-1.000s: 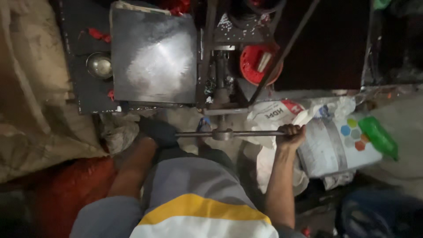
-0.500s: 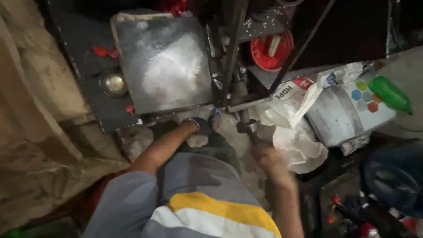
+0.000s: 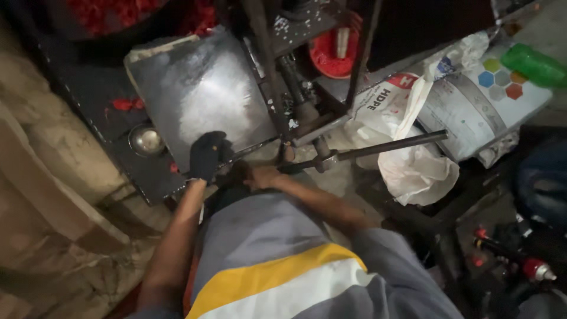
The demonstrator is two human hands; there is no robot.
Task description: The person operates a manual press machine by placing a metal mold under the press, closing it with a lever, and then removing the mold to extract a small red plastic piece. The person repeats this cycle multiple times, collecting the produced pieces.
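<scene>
Below the steel plate [image 3: 207, 97], both hands grip the press's long handle bar [image 3: 378, 147] — gloved left hand [image 3: 208, 155] closed at one end (for leverage), bare right hand [image 3: 260, 176] clasped near the screw shaft [image 3: 295, 88].

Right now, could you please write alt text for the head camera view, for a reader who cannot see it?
Seen from above, a person grips a long metal bar on a dark machine: the left hand, in a dark glove, and the bare right hand sit near its left end. A shiny metal plate lies ahead, and white plastic bags lie at right.
</scene>
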